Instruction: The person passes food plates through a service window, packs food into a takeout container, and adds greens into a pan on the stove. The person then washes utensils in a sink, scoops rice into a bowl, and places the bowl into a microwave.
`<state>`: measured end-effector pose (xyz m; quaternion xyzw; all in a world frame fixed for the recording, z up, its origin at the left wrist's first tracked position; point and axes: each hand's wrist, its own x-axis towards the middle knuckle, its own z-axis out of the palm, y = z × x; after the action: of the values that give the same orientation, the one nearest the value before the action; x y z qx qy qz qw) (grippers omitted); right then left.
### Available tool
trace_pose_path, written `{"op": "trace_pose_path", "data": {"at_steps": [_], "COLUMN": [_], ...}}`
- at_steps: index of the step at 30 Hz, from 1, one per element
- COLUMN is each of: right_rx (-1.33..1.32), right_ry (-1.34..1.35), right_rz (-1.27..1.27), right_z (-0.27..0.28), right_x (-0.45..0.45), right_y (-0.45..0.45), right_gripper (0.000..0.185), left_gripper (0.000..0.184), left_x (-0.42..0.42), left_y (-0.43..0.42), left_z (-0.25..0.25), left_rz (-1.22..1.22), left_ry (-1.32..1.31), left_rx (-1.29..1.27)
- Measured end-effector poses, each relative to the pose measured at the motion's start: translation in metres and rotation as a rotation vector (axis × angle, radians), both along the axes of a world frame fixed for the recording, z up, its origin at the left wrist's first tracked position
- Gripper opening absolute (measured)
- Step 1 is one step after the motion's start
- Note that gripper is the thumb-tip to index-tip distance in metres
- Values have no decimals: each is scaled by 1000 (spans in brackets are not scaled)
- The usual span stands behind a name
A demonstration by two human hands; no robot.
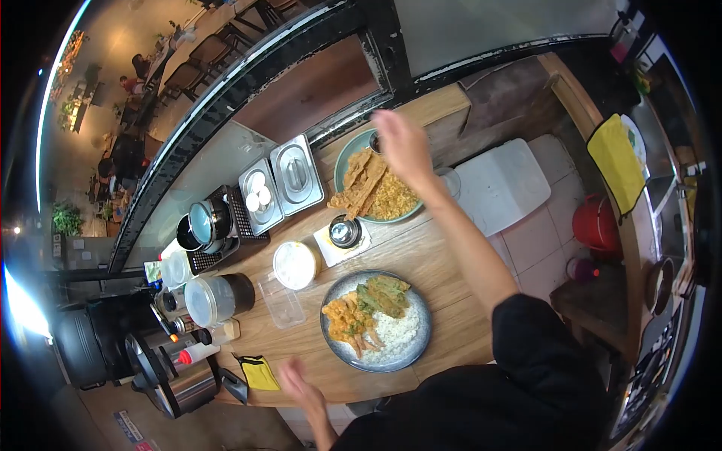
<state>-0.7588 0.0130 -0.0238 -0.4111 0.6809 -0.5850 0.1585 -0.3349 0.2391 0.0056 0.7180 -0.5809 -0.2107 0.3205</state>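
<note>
My right hand [404, 146] is over the upper edge of a green plate [397, 218] that holds fried rice [392, 197] and crisp fried pieces [364, 180]. Its fingers are blurred, beside a small dark bowl [375, 141] on that plate. Near the table's front edge is my left hand [299, 382], fingers blurred, just right of a yellow cloth [259, 373]. Between the hands sits a grey-blue plate [419, 349] with white rice [395, 331], a yellow-orange dish [347, 319] and a green fried piece [386, 295].
A white tub [295, 264], a lidded metal pot [345, 232], metal trays [296, 175] and jars [211, 301] stand on the wooden table [451, 301]. A rice cooker [177, 376] is at lower left. A white lid [504, 184] and red bucket [594, 223] lie right.
</note>
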Motion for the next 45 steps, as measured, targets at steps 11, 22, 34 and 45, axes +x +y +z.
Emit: {"op": "trace_pose_path", "data": {"at_steps": [11, 22, 34, 45], "right_rx": [384, 425, 191, 143], "right_ry": [-908, -625, -724, -729], "right_rz": [52, -12, 63, 182], "right_z": [-90, -111, -26, -11], "right_x": [9, 2, -19, -19], "right_y": [90, 76, 8, -85], "right_gripper": [66, 52, 42, 43], "left_gripper": [73, 94, 99, 65], "left_x": [-290, -313, -303, -254], "left_y": [-346, -390, -453, -451], "left_z": [-48, -77, 0, 57], "left_rz": [-874, -739, -749, -786], "left_ry": [-141, -15, 148, -212], "left_rx": [218, 682, 579, 158]}}
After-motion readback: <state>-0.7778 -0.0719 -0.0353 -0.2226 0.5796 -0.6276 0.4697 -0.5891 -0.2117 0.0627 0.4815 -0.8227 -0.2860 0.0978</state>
